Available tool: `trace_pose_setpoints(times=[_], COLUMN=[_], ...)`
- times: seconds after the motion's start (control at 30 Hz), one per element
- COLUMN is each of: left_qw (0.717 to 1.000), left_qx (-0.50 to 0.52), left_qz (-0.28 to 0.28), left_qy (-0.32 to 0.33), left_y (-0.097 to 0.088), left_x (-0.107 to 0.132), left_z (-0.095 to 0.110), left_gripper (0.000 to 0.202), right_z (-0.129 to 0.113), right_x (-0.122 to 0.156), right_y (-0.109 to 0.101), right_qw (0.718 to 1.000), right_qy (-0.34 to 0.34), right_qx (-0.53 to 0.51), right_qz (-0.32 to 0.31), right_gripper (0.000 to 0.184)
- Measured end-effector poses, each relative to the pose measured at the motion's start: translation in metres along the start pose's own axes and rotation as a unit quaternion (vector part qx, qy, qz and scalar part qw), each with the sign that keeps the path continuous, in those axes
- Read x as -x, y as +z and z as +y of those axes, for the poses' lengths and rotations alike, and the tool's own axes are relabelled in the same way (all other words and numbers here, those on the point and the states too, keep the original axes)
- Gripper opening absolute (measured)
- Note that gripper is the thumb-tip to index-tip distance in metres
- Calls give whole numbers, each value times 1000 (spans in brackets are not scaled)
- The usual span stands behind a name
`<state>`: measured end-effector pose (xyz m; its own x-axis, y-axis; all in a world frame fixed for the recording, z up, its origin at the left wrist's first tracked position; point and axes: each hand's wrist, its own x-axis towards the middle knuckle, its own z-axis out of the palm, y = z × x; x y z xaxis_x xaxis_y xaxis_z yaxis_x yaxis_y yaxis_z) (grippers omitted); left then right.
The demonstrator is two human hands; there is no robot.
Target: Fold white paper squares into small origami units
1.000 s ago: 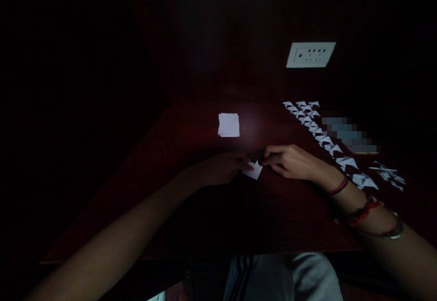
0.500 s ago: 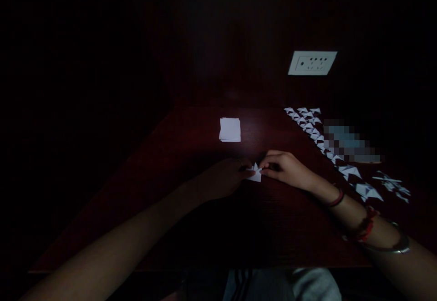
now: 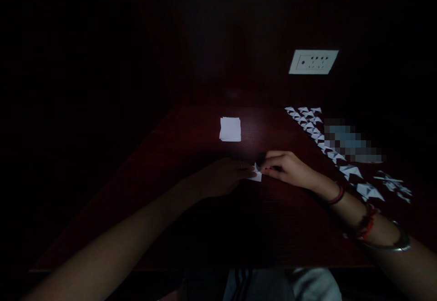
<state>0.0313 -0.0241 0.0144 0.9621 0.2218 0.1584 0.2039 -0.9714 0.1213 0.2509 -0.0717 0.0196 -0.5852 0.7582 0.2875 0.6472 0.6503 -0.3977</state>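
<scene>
A small white piece of paper (image 3: 256,174), partly folded, lies on the dark red table (image 3: 211,228) between my two hands. My left hand (image 3: 225,176) pinches its left side with the fingers closed. My right hand (image 3: 285,168) pinches its right side, fingers curled together. Both hands rest on the table top. A small stack of white paper squares (image 3: 230,129) lies just beyond the hands.
A long row of several folded white paper pieces (image 3: 321,139) runs along the right of the table, with a few more (image 3: 392,185) at the far right. A white wall socket plate (image 3: 313,61) sits on the dark back wall. The room is very dim.
The hands have closed in on the paper, which now shows less between the fingers. The view has shifted down slightly.
</scene>
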Motion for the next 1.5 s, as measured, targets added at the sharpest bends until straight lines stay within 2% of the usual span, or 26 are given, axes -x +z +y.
trace_pose_setpoints(times=[0.13, 0.4, 0.5, 0.67, 0.9, 1.2, 1.5], left_qw=[1000, 1000, 1000, 1000, 1000, 999, 999], left_qx=[-4, 18, 21, 3, 9, 30, 34], left_qz=[-1, 7, -3, 1, 4, 2, 9], left_qy=[-3, 2, -3, -1, 12, 12, 13], left_y=[-2, -4, -4, -2, 0, -1, 0], left_x=[0, -2, -3, -4, -4, -4, -7], left_z=[1, 2, 2, 2, 0, 0, 0], left_gripper=[41, 46, 51, 45, 48, 49, 50], right_z=[2, 1, 0, 0, 0, 1, -3], right_x=[2, 4, 4, 4, 3, 7, 5], right_y=[-2, -3, -3, -4, -4, -11, -8], right_qw=[999, 992, 990, 991, 985, 995, 995], right_qy=[-28, -37, -38, -36, -36, -13, -27], right_qx=[28, 105, 128, 122, 156, 85, 65], right_qz=[-18, -54, -55, -52, -64, -44, -66], right_gripper=[17, 22, 24, 24, 22, 27, 34])
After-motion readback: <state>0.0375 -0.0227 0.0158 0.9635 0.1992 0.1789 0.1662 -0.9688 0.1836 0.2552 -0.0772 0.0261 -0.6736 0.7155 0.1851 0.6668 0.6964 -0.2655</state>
